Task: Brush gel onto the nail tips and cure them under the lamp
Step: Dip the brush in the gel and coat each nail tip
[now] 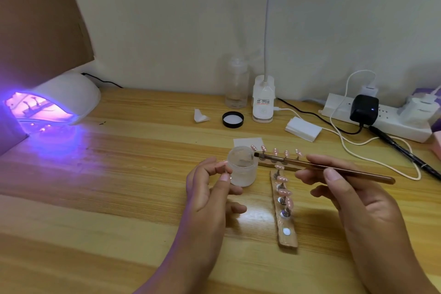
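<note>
My right hand [353,188] grips a brown gel brush [334,168] whose dark tip lies at the rim of an open frosted gel jar [242,169]. Just left of the jar, my left hand [210,191] pinches a small nail tip [228,175] between thumb and fingers; the tip is mostly hidden. A wooden strip [287,241] in front of the jar carries several pink nail tips [284,192] on little stands. A second strip with several pink tips [275,151] lies behind the brush. At the far left the white curing lamp [69,93] glows purple, with another strip [33,108] inside.
Behind the jar stand a black jar lid [233,119], a clear bottle [236,83], a white desk lamp base [263,100] and a folded wipe [200,116]. A power strip [386,122] with plugs and trailing cables [372,157] fills the right back. Brown cardboard [40,19] leans over the curing lamp.
</note>
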Demonstrator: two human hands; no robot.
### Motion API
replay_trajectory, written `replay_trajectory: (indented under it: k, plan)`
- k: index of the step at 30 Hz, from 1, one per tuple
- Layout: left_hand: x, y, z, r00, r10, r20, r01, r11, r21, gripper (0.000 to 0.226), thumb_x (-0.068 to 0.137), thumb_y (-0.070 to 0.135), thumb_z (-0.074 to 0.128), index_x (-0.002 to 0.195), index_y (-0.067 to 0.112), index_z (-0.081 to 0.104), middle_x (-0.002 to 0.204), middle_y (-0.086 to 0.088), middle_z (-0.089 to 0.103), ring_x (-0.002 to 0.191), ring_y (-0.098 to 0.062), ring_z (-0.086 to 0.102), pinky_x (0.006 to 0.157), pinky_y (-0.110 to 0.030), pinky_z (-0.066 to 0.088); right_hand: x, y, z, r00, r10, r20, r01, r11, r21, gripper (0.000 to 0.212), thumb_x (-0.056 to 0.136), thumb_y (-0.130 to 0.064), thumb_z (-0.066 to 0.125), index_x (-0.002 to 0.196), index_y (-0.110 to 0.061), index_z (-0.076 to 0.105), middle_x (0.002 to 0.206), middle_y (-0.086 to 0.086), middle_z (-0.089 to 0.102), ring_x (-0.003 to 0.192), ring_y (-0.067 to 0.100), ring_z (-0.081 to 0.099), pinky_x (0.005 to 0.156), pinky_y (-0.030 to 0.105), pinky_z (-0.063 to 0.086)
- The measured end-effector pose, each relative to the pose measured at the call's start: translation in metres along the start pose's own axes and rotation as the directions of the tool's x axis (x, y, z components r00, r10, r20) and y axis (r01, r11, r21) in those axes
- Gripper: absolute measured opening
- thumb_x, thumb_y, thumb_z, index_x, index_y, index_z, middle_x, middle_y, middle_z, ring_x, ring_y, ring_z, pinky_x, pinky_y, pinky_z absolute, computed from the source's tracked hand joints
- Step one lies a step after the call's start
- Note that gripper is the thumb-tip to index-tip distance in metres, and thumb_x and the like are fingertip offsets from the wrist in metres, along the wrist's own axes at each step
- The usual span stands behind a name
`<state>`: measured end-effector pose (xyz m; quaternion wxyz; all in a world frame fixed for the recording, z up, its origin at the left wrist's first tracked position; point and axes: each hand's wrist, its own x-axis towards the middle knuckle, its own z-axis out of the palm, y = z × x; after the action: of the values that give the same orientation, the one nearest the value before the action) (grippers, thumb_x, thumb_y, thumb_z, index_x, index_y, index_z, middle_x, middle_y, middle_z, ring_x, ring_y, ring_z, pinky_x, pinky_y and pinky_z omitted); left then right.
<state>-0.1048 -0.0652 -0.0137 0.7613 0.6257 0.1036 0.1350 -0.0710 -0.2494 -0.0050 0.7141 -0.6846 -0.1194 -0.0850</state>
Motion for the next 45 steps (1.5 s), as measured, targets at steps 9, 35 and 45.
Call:
replay_trajectory:
  k: [9,35,45]
  plan:
    - [-0.003,0.003,0.004,0.990,0.021,0.136,0.004,0.984,-0.180,0.020,0.077,0.039,0.054,0.093,0.031,0.063,0.141,0.025,0.037,0.103,-0.019,0.070,0.077,-0.029,0.059,0.001,0.003,0.000,0.998,0.059,-0.004,-0.059,0.998,0.009,0.031,0.086,-0.038,0.057,0.105,-0.022,0.074,0.095,0.006,0.077,0.095,0.018,0.072,0.077,0.022,0.055]
    - [-0.010,0.004,-0.001,0.956,-0.002,0.295,-0.066,0.973,0.221,0.017,0.074,0.046,0.066,0.088,0.041,0.074,0.078,0.017,0.067,0.065,0.007,0.054,0.057,-0.006,0.040,0.005,-0.002,-0.006,0.976,0.197,-0.097,-0.145,0.909,0.390,0.017,0.077,-0.026,0.063,0.079,-0.015,0.076,0.068,0.001,0.064,0.062,0.007,0.061,0.062,0.016,0.053]
    - [-0.006,0.004,-0.003,0.956,-0.001,0.292,-0.067,0.973,0.221,0.010,0.084,0.036,0.068,0.091,0.036,0.075,0.086,0.008,0.074,0.080,-0.003,0.065,0.074,-0.012,0.049,0.005,-0.004,-0.004,0.973,0.198,-0.114,-0.135,0.901,0.412,0.016,0.081,-0.026,0.062,0.086,-0.012,0.066,0.066,0.000,0.064,0.060,0.010,0.062,0.061,0.017,0.053]
